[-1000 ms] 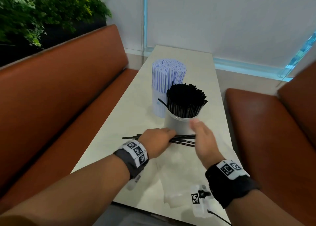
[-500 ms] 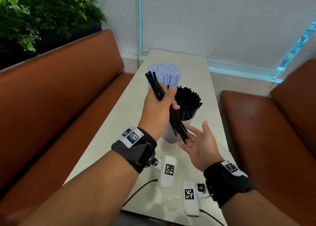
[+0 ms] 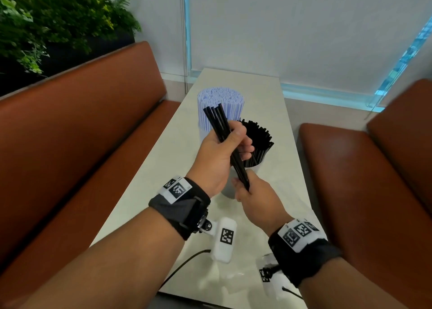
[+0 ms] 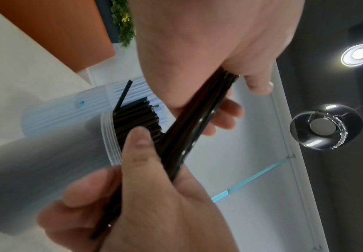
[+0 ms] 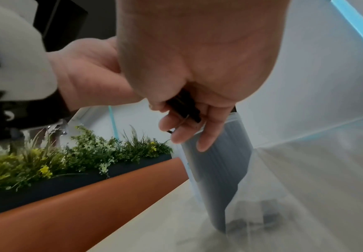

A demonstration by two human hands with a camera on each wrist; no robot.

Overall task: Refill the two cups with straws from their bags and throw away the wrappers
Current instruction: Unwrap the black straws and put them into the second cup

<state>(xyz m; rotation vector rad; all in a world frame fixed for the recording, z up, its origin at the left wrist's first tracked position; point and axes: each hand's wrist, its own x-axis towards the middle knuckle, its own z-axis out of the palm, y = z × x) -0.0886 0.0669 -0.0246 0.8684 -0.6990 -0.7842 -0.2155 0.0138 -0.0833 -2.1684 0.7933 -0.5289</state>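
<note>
Head view: both hands, left [image 3: 219, 159] and right [image 3: 253, 195], grip black straws [image 3: 224, 135]; lower tips hidden.

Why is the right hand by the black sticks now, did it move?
Yes. The right hand came up and toward the cup of black straws, and now holds the bottom of the loose black straws beside the cup.

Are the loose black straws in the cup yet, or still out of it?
Out. The left hand grips the black straw bundle above the cup; the right hand holds its lower end.
</note>
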